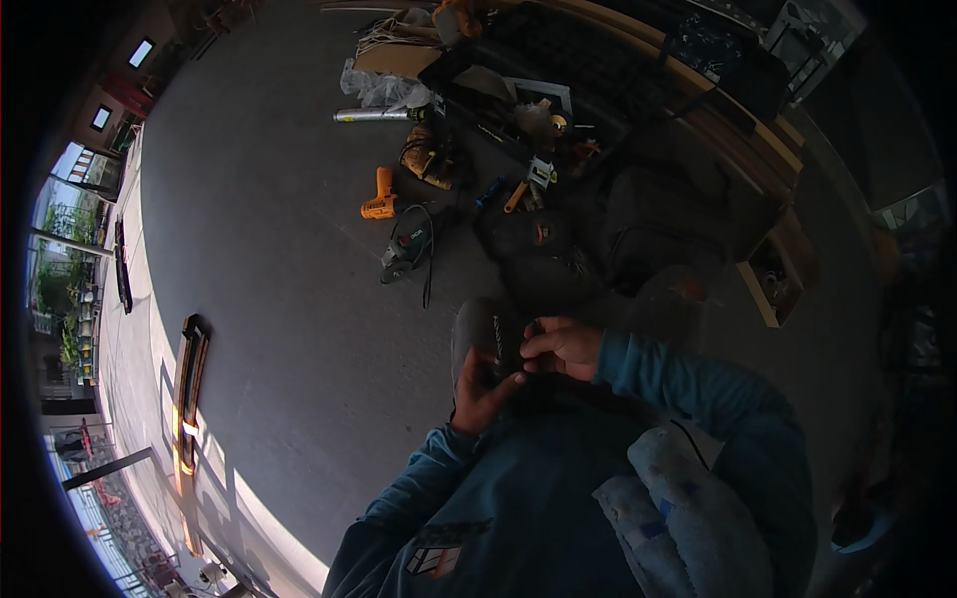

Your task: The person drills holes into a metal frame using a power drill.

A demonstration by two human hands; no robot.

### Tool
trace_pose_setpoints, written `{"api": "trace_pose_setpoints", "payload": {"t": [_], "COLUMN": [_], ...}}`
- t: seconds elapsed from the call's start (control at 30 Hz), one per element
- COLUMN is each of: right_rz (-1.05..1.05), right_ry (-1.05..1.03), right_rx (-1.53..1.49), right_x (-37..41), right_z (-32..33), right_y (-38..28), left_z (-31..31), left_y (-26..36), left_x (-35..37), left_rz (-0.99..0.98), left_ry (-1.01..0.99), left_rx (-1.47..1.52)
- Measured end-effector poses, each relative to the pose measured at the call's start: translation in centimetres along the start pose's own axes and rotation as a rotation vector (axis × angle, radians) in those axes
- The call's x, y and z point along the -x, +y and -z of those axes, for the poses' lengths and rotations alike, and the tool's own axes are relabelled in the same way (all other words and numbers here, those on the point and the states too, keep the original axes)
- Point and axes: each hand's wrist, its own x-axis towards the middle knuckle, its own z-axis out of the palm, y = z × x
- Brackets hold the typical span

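Note:
In the head view, my left hand [480,394] is closed around the lower end of a drill bit [498,333], whose spiral flutes point up and away from me. Close beside it on the right, my right hand [564,347] has thumb and fingertips pressed together. Whatever they pinch is dark and too small to make out. Both hands are over my lap, near my knee. Beyond them on the floor lies an open dark tool case [533,244] with small items in it.
An orange drill [379,196] and a green angle grinder [404,251] with a cord lie ahead on the grey floor [289,249]. Behind are a silver tube [374,115] and mixed tools. A wooden box [776,279] stands right; long beams [187,429] lie left.

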Motion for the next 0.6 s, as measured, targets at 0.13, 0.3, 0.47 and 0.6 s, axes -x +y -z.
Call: {"api": "trace_pose_setpoints", "payload": {"t": [0.13, 0.3, 0.47, 0.6], "right_rz": [-0.045, 0.256, 1.011, 1.072], "right_ry": [0.002, -0.053, -0.067, -0.19], "right_rx": [-0.018, 0.284, 1.085, 1.349], "right_x": [-0.2, -1.4, -0.5, -1.0], "right_z": [0.0, 0.1, -0.6, 0.1], "right_y": [0.1, 1.5, 2.1, -0.2], "left_z": [-0.1, -0.2, 1.1, 2.7], "left_y": [-0.8, -0.1, 0.0, -1.0], "left_x": [-0.2, -0.1, -0.2, -0.4], "left_rz": [-0.036, 0.086, 0.202, 0.223], "left_ry": [-0.018, -0.08, -0.159, -0.228], "left_rx": [-0.029, -0.169, -0.058, -0.048]}}
